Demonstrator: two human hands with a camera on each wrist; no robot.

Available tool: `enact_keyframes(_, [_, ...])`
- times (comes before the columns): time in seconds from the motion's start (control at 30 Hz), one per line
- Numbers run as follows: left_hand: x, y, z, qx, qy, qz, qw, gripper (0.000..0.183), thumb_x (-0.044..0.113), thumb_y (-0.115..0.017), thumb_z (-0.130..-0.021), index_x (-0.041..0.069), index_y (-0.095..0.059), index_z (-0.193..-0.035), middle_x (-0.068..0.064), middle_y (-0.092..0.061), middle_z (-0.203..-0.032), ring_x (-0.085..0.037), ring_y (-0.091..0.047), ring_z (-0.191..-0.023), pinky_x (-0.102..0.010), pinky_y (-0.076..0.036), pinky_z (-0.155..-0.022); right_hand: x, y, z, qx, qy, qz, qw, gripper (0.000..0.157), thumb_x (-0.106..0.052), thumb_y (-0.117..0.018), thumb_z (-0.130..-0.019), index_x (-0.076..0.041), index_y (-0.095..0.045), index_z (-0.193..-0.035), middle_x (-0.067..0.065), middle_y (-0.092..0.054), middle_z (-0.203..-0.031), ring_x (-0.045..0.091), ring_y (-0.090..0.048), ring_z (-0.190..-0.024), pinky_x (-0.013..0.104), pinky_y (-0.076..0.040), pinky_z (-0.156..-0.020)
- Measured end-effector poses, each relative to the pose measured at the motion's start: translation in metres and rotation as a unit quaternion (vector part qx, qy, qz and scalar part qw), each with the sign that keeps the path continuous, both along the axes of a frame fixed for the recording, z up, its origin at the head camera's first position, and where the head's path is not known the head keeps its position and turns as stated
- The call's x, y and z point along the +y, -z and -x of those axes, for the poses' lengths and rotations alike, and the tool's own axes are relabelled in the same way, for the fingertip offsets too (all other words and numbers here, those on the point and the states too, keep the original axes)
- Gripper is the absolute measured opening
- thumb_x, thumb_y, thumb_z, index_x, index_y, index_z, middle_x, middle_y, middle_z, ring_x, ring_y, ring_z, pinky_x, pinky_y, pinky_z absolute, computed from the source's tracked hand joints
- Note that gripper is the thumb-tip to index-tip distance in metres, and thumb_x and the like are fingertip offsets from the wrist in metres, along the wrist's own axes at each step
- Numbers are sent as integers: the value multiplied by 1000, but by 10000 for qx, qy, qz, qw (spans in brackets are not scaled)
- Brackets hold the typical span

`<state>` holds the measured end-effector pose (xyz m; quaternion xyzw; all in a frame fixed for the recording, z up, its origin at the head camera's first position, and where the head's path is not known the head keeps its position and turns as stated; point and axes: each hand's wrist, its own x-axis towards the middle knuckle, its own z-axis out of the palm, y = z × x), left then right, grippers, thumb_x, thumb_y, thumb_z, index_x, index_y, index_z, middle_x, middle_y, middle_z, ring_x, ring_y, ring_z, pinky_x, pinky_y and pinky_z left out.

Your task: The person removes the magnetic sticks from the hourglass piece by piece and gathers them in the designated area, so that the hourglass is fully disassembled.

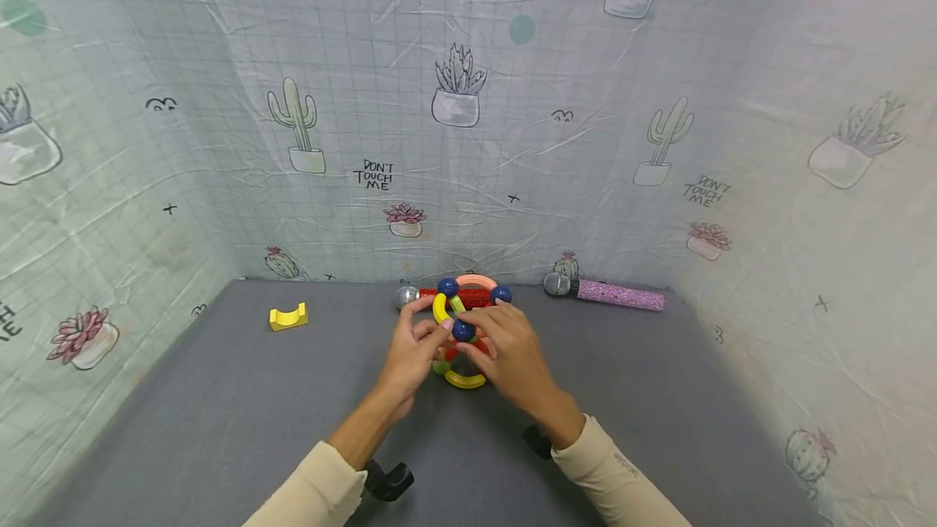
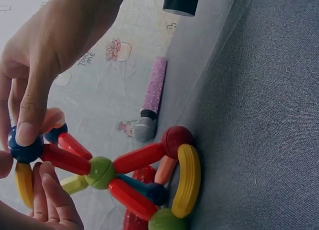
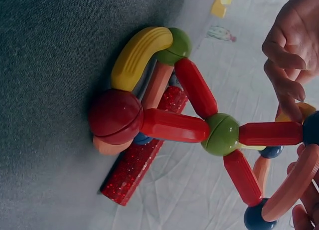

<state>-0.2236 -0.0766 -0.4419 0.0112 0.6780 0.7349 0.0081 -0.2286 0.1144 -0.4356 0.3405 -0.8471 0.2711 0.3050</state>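
Note:
A toy frame of magnetic sticks and balls stands between the hands, with a green ball (image 3: 223, 134) joining red sticks (image 3: 174, 125) at its middle. My right hand (image 1: 518, 354) pinches the near blue ball (image 1: 464, 331) at its top; the left wrist view shows the thumb pressed on that ball. My left hand (image 1: 411, 356) holds the yellow curved stick (image 2: 24, 184) joined to the ball, thumb and fingers either side. Below, another yellow curved stick (image 1: 465, 381) lies on the table between a green ball (image 2: 168, 221) and a dark red ball (image 3: 115, 116). Fingers partly hide the upper joints.
Behind the frame lies a red glitter microphone (image 1: 407, 298), partly covered. A purple glitter microphone (image 1: 621, 294) lies at the back right, and a yellow arch block (image 1: 289, 316) stands at the back left. A patterned cloth (image 1: 468, 177) walls the grey table (image 1: 241, 413).

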Motion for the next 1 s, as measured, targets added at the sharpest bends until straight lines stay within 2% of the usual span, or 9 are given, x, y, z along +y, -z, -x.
enact_keyframes(0.23, [-1, 0, 4, -65, 52, -3, 10000, 56, 22, -69, -105, 19, -42, -154, -11, -70, -97, -28, -63, -87, -27, -55, -77, -2, 2, -1, -88, 58, 6, 9999, 42, -28, -88, -89, -13, -75, -127, 2, -77, -118, 20, -68, -110, 44, -52, -107])
enact_keyframes(0.5, [-11, 0, 9, 197, 210, 135, 9995, 56, 17, -71, -103, 24, -47, -153, -1, -65, -87, -21, -60, -76, -26, -53, -71, -2, 1, 0, -119, -8, -36, 9999, 42, -24, -88, -89, -13, -74, -127, 2, -76, -119, 19, -69, -112, 47, -49, -114])
enact_keyframes(0.63, [-20, 3, 13, 338, 355, 468, 9977, 57, 17, -73, -102, 26, -49, -153, -2, -64, -89, -20, -59, -74, -26, -52, -70, -2, 0, 0, -195, -10, -36, 9998, 42, -26, -86, -90, -13, -73, -128, 2, -76, -119, 20, -69, -114, 47, -49, -114])
enact_keyframes(0.7, [-26, 4, 16, 565, 476, 902, 9932, 58, 16, -73, -102, 26, -48, -153, -5, -66, -91, -18, -59, -73, -26, -52, -70, -2, 0, 0, -211, -17, -43, 9998, 41, -28, -85, -92, -14, -73, -129, 1, -76, -119, 20, -68, -114, 46, -50, -113])
enact_keyframes(0.77, [-34, 3, 19, 949, 589, 1542, 9817, 60, 13, -72, -101, 23, -48, -154, -9, -66, -93, -16, -59, -71, -26, -52, -69, -2, 0, 0, -208, -21, -51, 9998, 41, -31, -83, -93, -14, -73, -129, 1, -76, -119, 19, -68, -113, 45, -51, -111])
enact_keyframes(0.8, [-37, 2, 20, 1171, 619, 1922, 9724, 61, 11, -73, -100, 22, -49, -155, -9, -65, -95, -16, -59, -70, -26, -51, -68, -2, 0, 0, -185, -34, -37, 9998, 42, -30, -84, -92, -14, -74, -129, 1, -76, -119, 20, -68, -113, 46, -51, -111])
enact_keyframes(0.9, [-47, -2, 23, 1776, 628, 3083, 9324, 63, 10, -76, -97, 22, -51, -154, -8, -67, -97, -14, -59, -67, -27, -52, -63, -2, 1, 1, -165, -52, -11, 9999, 42, -30, -85, -92, -13, -74, -129, 1, -76, -118, 19, -68, -113, 46, -51, -111])
enact_keyframes(0.97, [-52, -4, 24, 1977, 621, 3671, 9068, 64, 13, -78, -96, 24, -52, -154, -6, -68, -98, -12, -60, -67, -27, -52, -62, -1, 1, 1, -185, -51, -8, 9998, 42, -29, -85, -92, -13, -74, -129, 1, -76, -119, 19, -69, -113, 47, -50, -113])
enact_keyframes(1.0, [-55, -5, 24, 2016, 630, 3863, 8979, 65, 14, -79, -96, 24, -52, -154, -6, -69, -99, -11, -60, -67, -28, -52, -60, -1, 1, 1, -199, -48, -3, 9998, 43, -30, -85, -91, -13, -74, -129, 1, -76, -119, 19, -69, -114, 47, -49, -114])
